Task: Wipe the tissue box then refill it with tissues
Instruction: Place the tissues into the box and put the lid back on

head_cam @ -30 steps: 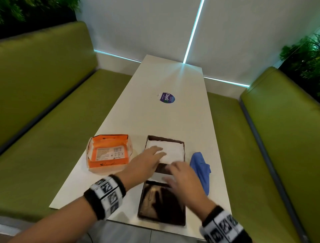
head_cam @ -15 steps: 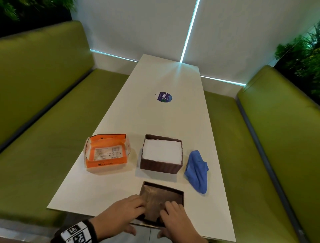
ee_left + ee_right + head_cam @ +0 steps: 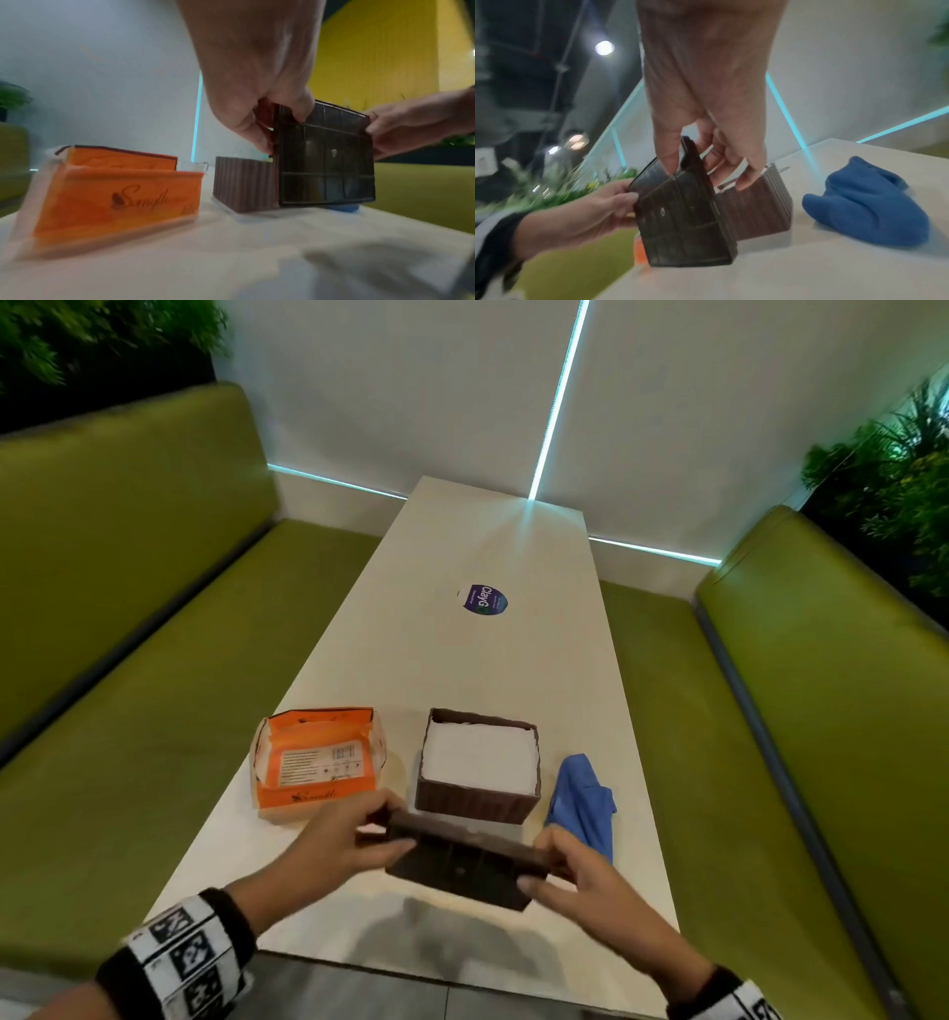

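Both forearms reach forward from the near edge, each wearing a black wristband with white marker squares. The left hand [image 3: 341,839] sits with its thumb laid flat along the near face of the brown box lid [image 3: 462,860] and its fingers curled over the far edge, a firm grip on the left end. The right hand [image 3: 580,875] mirrors it at the right end, thumb on the near face, fingers wrapped behind. Both hands are raised above the worktop [image 3: 462,660].
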